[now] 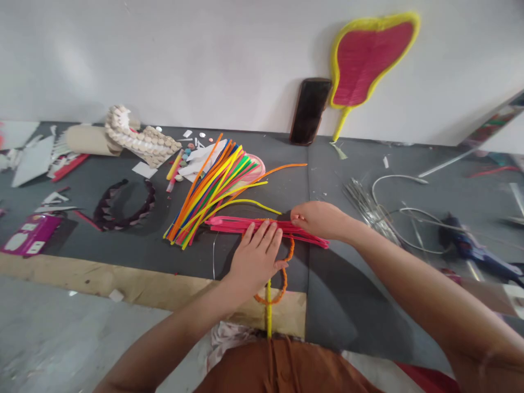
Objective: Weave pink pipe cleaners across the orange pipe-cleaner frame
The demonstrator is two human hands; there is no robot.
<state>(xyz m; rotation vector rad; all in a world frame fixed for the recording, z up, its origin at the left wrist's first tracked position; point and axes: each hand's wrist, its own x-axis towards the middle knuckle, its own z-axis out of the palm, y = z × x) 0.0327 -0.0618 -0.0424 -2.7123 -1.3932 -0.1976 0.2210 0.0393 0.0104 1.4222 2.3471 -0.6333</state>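
Note:
My left hand [257, 255] lies flat, fingers stretched out, on a bundle of pink pipe cleaners [233, 225] laid across the dark grey mat [335, 295]. My right hand [321, 219] is curled over the right part of the same pink bundle, fingertips pinched on the strands. Under my left hand sits an orange wrapped loop [282, 286] with a yellow stem [269, 314] pointing toward me. A fan of many-coloured pipe cleaners [208, 191] lies just behind the pink bundle.
Against the wall lean a dark phone [310, 111] and a pink, yellow-edged hand fan [368, 57]. Bare wires [388, 210] and a blue glue gun [470, 248] lie right. A dark braided hoop [123, 207], a shell-covered shape [137, 139] and a purple packet [28, 234] lie left.

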